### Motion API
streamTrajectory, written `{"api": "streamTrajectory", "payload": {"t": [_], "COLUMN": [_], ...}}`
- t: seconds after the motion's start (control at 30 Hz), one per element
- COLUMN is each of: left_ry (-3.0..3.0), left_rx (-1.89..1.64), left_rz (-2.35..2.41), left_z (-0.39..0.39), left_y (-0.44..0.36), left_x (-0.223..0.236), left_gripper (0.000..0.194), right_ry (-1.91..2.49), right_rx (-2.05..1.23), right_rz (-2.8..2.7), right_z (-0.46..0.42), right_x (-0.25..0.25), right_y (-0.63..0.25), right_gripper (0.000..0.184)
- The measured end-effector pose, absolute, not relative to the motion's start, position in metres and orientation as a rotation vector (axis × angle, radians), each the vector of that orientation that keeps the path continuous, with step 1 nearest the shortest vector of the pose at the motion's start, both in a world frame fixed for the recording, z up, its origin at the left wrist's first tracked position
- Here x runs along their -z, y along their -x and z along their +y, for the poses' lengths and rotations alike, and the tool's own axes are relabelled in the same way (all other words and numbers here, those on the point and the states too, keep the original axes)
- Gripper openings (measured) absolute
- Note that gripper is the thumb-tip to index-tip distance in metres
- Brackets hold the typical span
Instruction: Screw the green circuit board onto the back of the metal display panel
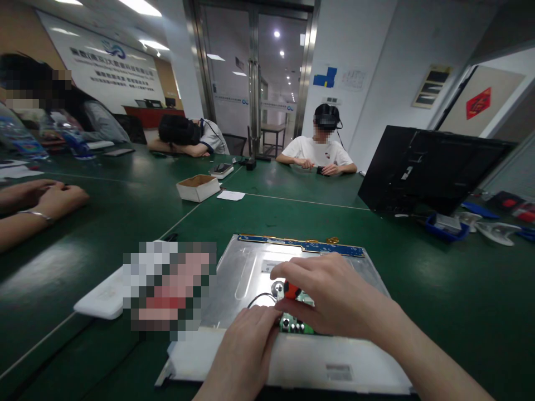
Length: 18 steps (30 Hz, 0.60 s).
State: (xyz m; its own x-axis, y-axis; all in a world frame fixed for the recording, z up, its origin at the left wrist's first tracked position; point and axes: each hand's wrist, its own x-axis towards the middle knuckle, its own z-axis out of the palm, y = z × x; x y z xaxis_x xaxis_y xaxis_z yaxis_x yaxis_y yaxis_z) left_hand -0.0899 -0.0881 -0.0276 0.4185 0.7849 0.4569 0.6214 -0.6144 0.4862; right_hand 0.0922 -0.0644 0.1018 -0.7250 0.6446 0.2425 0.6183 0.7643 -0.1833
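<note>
In front of me an LCD panel (228, 312) lies back side up, with a bare silver metal sheet and a blue circuit strip (334, 248) along its far edge. A small green circuit board (297, 325) sits near its middle, partly covered by my hands. My right hand (330, 289) grips the red-orange and black handle of a screwdriver (291, 291) above this board; the tip is hidden. The fingers of my left hand (251, 340) are drawn together on the board's left edge, close to the screwdriver. A thin black cable (259, 296) curves beside them.
Left of the panel lie a white power bank-like object (104, 292) and a blurred reddish item (175, 287). A black monitor housing (430, 167) and a blue tray (446, 227) stand at right. An open box (198, 188) is farther off. Other people sit around the green table (301, 214).
</note>
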Motion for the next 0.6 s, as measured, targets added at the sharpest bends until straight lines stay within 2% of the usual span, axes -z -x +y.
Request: {"api": "streamTrajectory", "payload": {"t": [0.6], "left_ry": [-2.553], "left_rx": [-0.974], "left_rz": [1.24], "left_z": [-0.0872], "left_y": [0.0898], "left_x": [0.0318], "left_gripper": [0.027], "right_ry": [0.967], "right_rx": [-0.058], "right_rz": [-2.701], "right_z": [-0.0661], "right_x": [-0.1009], "right_y": [-0.09], "right_gripper": [0.023]}}
